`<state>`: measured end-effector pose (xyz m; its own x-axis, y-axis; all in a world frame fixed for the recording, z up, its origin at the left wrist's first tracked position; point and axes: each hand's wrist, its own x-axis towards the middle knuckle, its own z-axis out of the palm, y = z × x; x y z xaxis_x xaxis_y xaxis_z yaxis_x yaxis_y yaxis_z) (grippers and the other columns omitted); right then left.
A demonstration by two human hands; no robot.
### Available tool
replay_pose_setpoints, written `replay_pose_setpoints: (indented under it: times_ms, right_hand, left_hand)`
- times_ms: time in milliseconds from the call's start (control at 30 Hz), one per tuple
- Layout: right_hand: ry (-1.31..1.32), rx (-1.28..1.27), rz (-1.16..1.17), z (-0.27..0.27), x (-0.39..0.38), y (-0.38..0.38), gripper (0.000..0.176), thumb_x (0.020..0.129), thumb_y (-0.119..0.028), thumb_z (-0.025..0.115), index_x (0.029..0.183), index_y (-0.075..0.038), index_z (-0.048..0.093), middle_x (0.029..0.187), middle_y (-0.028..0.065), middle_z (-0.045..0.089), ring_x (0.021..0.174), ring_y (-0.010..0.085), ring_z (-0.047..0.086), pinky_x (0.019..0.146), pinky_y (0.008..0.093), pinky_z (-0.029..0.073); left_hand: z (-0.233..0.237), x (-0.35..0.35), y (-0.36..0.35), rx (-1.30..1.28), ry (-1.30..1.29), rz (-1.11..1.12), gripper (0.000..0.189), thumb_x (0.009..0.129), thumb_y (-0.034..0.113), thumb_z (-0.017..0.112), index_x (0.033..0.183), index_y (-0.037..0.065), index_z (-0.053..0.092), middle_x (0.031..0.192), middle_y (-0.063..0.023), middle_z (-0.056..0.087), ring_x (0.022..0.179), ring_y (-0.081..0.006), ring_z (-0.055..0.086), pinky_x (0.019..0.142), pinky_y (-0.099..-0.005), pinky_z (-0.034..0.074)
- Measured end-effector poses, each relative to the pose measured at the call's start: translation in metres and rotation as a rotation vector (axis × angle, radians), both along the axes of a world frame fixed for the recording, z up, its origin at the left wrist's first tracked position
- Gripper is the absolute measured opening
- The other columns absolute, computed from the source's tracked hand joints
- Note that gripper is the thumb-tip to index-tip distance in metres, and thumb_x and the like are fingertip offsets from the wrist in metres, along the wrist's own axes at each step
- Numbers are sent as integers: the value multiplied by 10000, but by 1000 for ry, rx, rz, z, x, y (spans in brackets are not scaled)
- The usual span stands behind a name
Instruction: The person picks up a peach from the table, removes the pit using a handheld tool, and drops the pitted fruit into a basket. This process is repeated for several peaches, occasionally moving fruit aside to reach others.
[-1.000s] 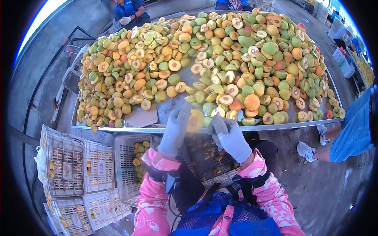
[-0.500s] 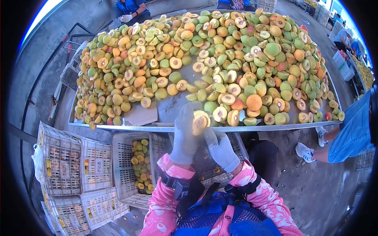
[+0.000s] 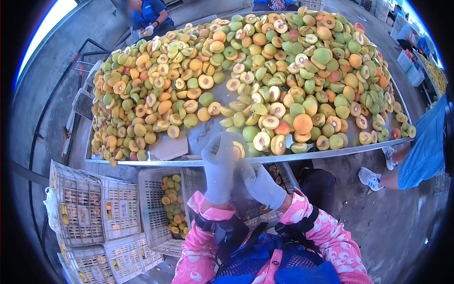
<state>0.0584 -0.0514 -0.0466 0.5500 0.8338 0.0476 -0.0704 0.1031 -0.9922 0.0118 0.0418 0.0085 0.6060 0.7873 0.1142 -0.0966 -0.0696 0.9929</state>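
Note:
My left hand [image 3: 219, 161], in a pale work glove, is closed around a peach half [image 3: 238, 150] at the table's near edge. Only part of its yellow cut face shows past my fingers. Close against it on the right, my gloved right hand [image 3: 261, 183] has its fingers curled together just below the fruit. Whatever those fingers hold is hidden. Beyond both hands lies a big heap of halved peaches [image 3: 302, 124], green to orange, many showing brown pit centres.
The metal table [image 3: 302, 155] has a raised rim; a cardboard piece [image 3: 169, 147] lies on it. Below stand a crate of peach halves [image 3: 153, 222] and stacked crates [image 3: 78, 208]. A person in blue [image 3: 153, 16] sits across; another person's leg [image 3: 390, 181] is at right.
The peach half has turned in my left hand and is now more covered by the fingers. My right hand has shifted slightly left and down. The view has tilted a little.

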Motion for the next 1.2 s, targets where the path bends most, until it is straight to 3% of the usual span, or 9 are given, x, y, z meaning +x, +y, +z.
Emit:
replay_pose_setpoints:
  times_ms: [300, 367, 400, 467, 567, 700, 767, 900, 1200]
  right_hand:
    - [493, 2, 211, 27, 4, -10, 366, 1011, -262, 406, 873, 1, 620, 653, 20, 562, 600, 145, 516, 597, 292, 442]
    - [-439, 479, -168, -10, 3, 9, 445, 1003, -436, 378, 1001, -21, 540, 586, 13, 527, 449, 94, 458, 401, 256, 373]
    - [-440, 483, -173, -9, 5, 1, 445, 1003, -436, 378, 1001, -21, 540, 586, 13, 527, 449, 94, 458, 401, 256, 373]
    - [616, -38, 306, 39, 16, -22, 509, 990, -507, 354, 960, -31, 532, 525, 8, 462, 368, 108, 394, 336, 269, 315]
    - [559, -103, 303, 27, 21, -24, 432, 1007, -421, 392, 851, -59, 569, 718, -11, 524, 611, 88, 463, 557, 227, 389]
    - [363, 39, -35, 42, 0, -25, 493, 975, -509, 413, 799, -74, 565, 601, -29, 469, 553, 85, 432, 507, 221, 350]
    - [727, -67, 423, 49, 15, -32, 519, 970, -548, 384, 803, -87, 557, 563, -27, 438, 488, 98, 416, 449, 239, 345]
    - [898, -165, 578, 47, 24, -35, 628, 885, -703, 366, 784, -95, 484, 504, -32, 299, 369, 85, 290, 351, 251, 253]
    - [1051, -101, 606, 43, 25, -34, 617, 902, -688, 327, 753, -111, 489, 494, -37, 297, 360, 83, 266, 340, 245, 235]
  left_hand:
    - [12, 1, -10, 221, 166, 26, 256, 929, 177, 464, 870, -14, 625, 761, -71, 609, 694, -127, 570, 645, -255, 457]
    - [24, 4, -11, 143, 121, -28, 195, 900, 132, 501, 873, -9, 633, 779, -52, 614, 706, -106, 559, 638, -241, 445]
    - [29, 5, -11, 64, 69, -78, 138, 872, 88, 538, 876, -4, 641, 798, -32, 619, 719, -84, 548, 631, -227, 433]
    - [33, 8, -16, 25, -5, -58, 139, 864, 73, 537, 902, -3, 648, 825, -37, 626, 731, -82, 548, 635, -224, 434]
    - [13, 6, -15, 8, -26, 21, 165, 850, 49, 534, 948, -1, 658, 873, -45, 635, 751, -77, 548, 642, -217, 434]
    - [23, 2, -23, 38, 120, 80, 242, 905, 143, 480, 960, -13, 657, 865, -66, 650, 743, -98, 565, 660, -223, 445]
    - [22, 0, -20, 83, 138, 74, 345, 964, 249, 443, 941, -28, 648, 836, -87, 657, 732, -127, 581, 677, -240, 459]
    - [1, 2, 0, 21, 77, -66, 286, 940, 187, 469, 879, -10, 666, 769, -46, 649, 670, -85, 551, 602, -219, 422]
    - [9, 8, -5, 169, 182, -21, 228, 914, 143, 499, 843, 30, 684, 668, 1, 592, 589, -52, 485, 519, -226, 370]
